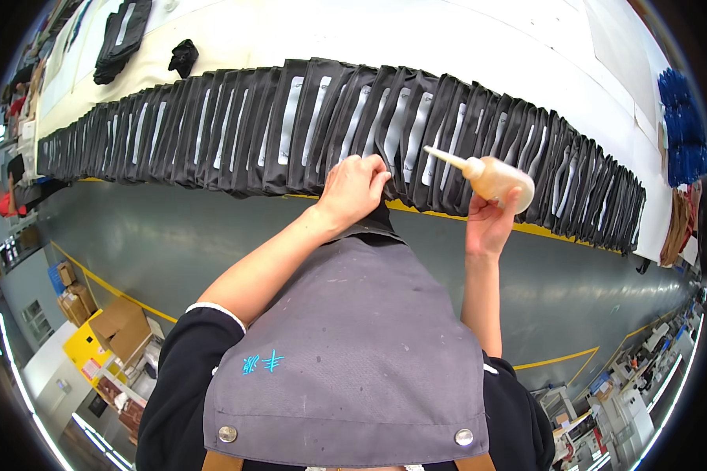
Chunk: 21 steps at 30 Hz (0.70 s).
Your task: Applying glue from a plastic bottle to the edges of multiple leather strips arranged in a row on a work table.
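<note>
A long row of overlapping black fabric pieces [247,133], each with a pale grey strip showing, lies along the near side of a white table. My left hand [353,188] rests at the row's near edge, its fingers curled against the pieces; whatever they pinch is hidden. In my right hand [491,220] is a squeeze bottle [504,182] of yellowish liquid, tilted with its long thin nozzle pointing left over the row. The nozzle's tip is close above the pieces, but I cannot tell whether it touches one.
The white table [306,31] stretches beyond the row. Farther back lie a dark folded stack [123,35] and a small black bundle [183,57]. Blue material [682,125] hangs at the far right. Boxes [122,328] stand lower left, and another person [16,196] is at the left edge.
</note>
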{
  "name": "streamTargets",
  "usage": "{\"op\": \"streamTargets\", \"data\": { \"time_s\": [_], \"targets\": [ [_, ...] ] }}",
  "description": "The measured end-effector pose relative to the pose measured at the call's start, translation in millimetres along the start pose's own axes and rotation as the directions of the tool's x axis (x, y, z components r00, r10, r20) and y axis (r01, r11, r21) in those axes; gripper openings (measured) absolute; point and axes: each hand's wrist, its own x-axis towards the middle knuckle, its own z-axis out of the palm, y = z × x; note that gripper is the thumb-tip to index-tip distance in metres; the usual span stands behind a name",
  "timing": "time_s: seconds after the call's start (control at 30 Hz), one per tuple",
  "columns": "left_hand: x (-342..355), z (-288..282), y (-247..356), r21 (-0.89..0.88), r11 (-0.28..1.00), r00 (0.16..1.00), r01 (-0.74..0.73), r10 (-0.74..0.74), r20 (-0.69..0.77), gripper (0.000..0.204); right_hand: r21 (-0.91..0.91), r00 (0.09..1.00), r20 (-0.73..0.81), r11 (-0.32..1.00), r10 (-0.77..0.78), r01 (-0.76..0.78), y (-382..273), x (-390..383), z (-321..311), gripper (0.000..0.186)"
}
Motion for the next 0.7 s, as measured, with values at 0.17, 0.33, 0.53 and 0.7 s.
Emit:
{"op": "streamTargets", "data": {
  "time_s": [0.17,0.33,0.53,0.7],
  "targets": [
    [20.1,-6.4,-2.2,-0.139,0.976,0.979,0.167,-0.148,0.139,0.018,-0.159,0.988,0.053,0.975,-0.147,0.154,10.2,-36.7,-9.1,0.05],
    [29.9,-6.8,1.6,-0.083,0.983,0.974,0.161,-0.145,0.172,0.018,-0.425,0.925,0.189,0.822,-0.329,0.379,25.2,-49.9,-28.0,0.052],
    [32.1,-5.2,4.2,-0.087,0.982,0.974,0.166,-0.149,0.173,0.018,-0.473,0.907,0.204,0.774,-0.368,0.42,33.8,-52.5,-27.8,0.051],
    [30.6,-5.0,2.9,-0.088,0.979,0.972,0.184,-0.168,0.162,0.019,-0.439,0.894,0.237,0.779,-0.381,0.448,38.8,-55.3,-34.8,0.051]
  ]
}}
